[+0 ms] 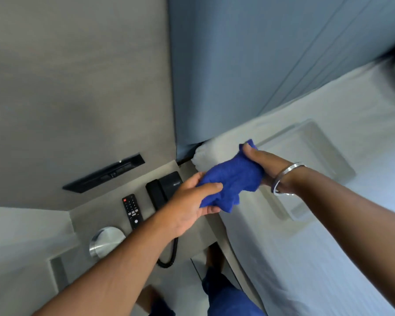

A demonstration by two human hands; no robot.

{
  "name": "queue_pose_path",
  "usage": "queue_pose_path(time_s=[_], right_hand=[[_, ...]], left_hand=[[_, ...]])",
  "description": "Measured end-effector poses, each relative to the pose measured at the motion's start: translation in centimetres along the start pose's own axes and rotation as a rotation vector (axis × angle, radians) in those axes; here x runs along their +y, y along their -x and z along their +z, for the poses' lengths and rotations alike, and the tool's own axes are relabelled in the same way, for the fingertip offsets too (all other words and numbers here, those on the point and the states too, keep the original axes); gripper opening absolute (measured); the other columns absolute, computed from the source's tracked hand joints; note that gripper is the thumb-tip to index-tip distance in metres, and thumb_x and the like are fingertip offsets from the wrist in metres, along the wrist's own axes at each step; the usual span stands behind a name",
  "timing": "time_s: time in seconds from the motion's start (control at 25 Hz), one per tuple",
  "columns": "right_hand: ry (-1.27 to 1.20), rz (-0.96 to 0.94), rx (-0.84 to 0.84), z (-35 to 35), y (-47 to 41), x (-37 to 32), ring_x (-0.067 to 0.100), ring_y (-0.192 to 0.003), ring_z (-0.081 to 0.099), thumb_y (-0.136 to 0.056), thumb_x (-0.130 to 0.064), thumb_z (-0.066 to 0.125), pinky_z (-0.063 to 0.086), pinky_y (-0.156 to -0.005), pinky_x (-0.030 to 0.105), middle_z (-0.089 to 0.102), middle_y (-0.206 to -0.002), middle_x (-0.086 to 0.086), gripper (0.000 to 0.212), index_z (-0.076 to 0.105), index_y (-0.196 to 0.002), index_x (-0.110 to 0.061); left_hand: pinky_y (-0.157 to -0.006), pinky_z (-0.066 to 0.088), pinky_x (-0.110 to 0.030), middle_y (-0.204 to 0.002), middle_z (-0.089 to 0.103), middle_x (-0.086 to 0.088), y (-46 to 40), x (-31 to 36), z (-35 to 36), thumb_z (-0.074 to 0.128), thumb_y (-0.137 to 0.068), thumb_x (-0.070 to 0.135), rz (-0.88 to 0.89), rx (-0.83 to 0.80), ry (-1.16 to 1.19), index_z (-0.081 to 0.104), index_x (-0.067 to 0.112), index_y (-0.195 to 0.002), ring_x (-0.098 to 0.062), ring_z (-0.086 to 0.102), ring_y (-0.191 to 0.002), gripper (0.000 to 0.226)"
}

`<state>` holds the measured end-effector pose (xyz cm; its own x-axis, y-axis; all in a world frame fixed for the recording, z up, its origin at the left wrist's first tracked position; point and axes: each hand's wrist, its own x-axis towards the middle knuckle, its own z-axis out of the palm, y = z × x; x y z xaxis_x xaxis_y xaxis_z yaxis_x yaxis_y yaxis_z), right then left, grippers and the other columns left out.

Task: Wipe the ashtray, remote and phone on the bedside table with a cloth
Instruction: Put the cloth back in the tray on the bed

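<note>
A blue cloth (232,179) is held bunched between both hands above the edge of the bed. My left hand (192,201) grips its lower left end and my right hand (260,164), with a metal bangle on the wrist, grips its upper right end. On the grey bedside table (87,217) lie a black remote (131,210), a black phone (163,188) with a coiled cord, and a round silver ashtray (106,241). My left forearm crosses over the table's front and hides part of the phone.
The white bed (328,236) fills the right side, with a clear tray (306,169) lying on it under my right wrist. A blue padded headboard (260,65) stands behind. A black recessed panel (105,173) sits in the grey wall above the table.
</note>
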<state>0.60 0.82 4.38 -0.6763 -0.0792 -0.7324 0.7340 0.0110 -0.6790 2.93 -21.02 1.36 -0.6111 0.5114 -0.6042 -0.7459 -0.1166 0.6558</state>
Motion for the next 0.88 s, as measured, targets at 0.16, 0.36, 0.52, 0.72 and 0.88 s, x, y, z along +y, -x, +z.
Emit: queue_pose_path(time_s=[0.16, 0.36, 0.52, 0.72, 0.88], right_hand=[[0.087, -0.143, -0.076, -4.7, 4.9, -3.5, 0.027, -0.094, 0.070, -0.066, -0.028, 0.080, 0.059, -0.071, 0.040, 0.071, -0.108, 0.016, 0.039, 0.069, -0.101, -0.014], [0.501, -0.326, -0.174, -8.3, 10.3, -9.3, 0.025, -0.074, 0.068, -0.072, -0.005, 0.072, 0.056, -0.059, 0.037, 0.071, -0.085, 0.013, 0.031, 0.059, -0.094, -0.021], [0.577, -0.268, -0.283, -12.1, 11.0, -10.6, 0.030, -0.080, 0.069, -0.081, 0.011, 0.061, 0.057, -0.062, 0.039, 0.073, -0.093, 0.016, 0.040, 0.056, -0.109, -0.017], [0.314, -0.095, 0.124, -22.4, 7.9, -5.1, 0.029, -0.086, 0.071, -0.085, -0.002, 0.063, 0.060, -0.064, 0.039, 0.072, -0.100, 0.012, 0.025, 0.063, -0.108, -0.014], [0.310, 0.005, 0.369, -27.4, 4.0, 2.1, 0.023, -0.084, 0.071, -0.081, -0.009, 0.068, 0.060, -0.061, 0.037, 0.072, -0.096, 0.006, 0.025, 0.065, -0.103, -0.020]], left_hand=[[-0.069, 0.054, -0.031, -0.118, 0.069, -0.012, 0.9, 0.8, 2.1, 0.069, -0.079, 0.014, 0.037, 0.017, 0.059, 0.058, 0.012, -0.124, -0.024, 0.068, -0.096, 0.047], [-0.110, 0.036, -0.035, -0.151, 0.045, 0.007, -0.5, 2.7, 5.9, 0.085, -0.061, 0.021, 0.190, -0.067, -0.327, 0.045, 0.033, -0.135, -0.007, 0.042, -0.136, 0.085], [-0.106, 0.043, -0.030, -0.136, 0.059, 0.017, -5.8, 5.8, 11.7, 0.092, -0.055, 0.038, 0.248, -0.240, -0.727, 0.051, 0.039, -0.132, 0.000, 0.051, -0.129, 0.087], [-0.079, 0.061, -0.031, -0.102, 0.078, 0.002, -13.1, 3.2, 14.2, 0.085, -0.068, 0.025, -0.048, -0.175, -0.499, 0.071, 0.020, -0.107, -0.014, 0.074, -0.094, 0.042], [-0.069, 0.064, -0.042, -0.098, 0.076, -0.004, -17.4, 0.4, 16.5, 0.082, -0.076, 0.012, -0.089, 0.038, -0.582, 0.067, 0.014, -0.102, -0.021, 0.072, -0.091, 0.030]])
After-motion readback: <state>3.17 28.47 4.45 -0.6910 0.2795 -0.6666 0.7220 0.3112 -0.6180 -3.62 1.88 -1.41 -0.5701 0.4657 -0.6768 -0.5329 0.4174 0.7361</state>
